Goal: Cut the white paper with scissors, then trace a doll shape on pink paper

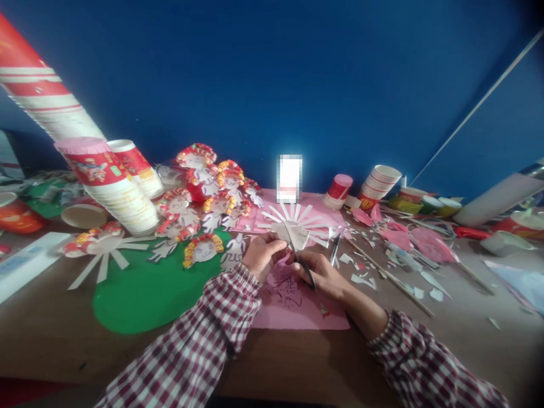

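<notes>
A paper cup cut into fanned white strips (296, 235) is pinched by my left hand (264, 255) at its near left side. My right hand (319, 273) is closed round the dark handles of a pair of scissors (313, 280), whose blades point up and left against the cut cup. Below both hands lies a pink sheet (306, 314) with dark handwriting on it. Just right of the cup a dark pen (335, 249) rests on the sheet.
Paper figures with curled red and yellow hair (203, 256) crowd a green sheet (140, 300) at left. Tall stacks of paper cups (114, 181) stand behind them. White scraps (363, 280), a thin stick (395, 282) and pink pieces (431, 245) litter the right side.
</notes>
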The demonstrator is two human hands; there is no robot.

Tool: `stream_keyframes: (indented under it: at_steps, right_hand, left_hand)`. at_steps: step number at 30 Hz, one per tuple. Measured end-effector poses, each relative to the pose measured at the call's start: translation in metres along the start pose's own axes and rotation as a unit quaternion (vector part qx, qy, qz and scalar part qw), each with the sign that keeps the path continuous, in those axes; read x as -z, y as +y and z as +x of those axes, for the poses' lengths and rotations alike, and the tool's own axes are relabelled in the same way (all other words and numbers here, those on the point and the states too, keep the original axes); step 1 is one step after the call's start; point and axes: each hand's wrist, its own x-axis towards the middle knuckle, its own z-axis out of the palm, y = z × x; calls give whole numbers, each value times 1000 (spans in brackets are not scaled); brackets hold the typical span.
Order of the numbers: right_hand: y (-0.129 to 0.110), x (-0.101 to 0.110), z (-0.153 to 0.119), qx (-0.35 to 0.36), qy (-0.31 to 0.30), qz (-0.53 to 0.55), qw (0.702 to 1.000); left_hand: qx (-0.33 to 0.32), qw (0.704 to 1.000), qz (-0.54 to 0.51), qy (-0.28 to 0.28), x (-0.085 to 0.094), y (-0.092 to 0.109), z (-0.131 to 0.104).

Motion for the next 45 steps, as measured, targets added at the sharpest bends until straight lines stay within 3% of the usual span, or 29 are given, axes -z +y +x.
stream_keyframes:
  at_steps: [45]
  right_hand:
    - [-4,11,-2,12,-25,-92,995]
  left_hand:
    - [33,999,38,8,5,4,4]
